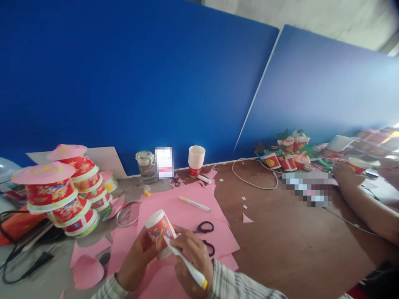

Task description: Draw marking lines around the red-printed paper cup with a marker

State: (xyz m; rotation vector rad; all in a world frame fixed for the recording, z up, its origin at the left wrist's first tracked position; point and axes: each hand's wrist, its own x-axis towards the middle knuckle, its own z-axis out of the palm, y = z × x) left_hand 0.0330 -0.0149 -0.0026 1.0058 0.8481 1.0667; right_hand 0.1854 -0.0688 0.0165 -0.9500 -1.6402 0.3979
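Paper cup sits tilted in the left fingers, beside a marker.

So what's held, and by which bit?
The left grip holds a red cup by its side; the right grip, a white pen-like tube by its barrel.

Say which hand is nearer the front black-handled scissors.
Right. The right hand, holding a marker, is beside the handles of the scissors; the left hand, holding a paper cup, is farther left.
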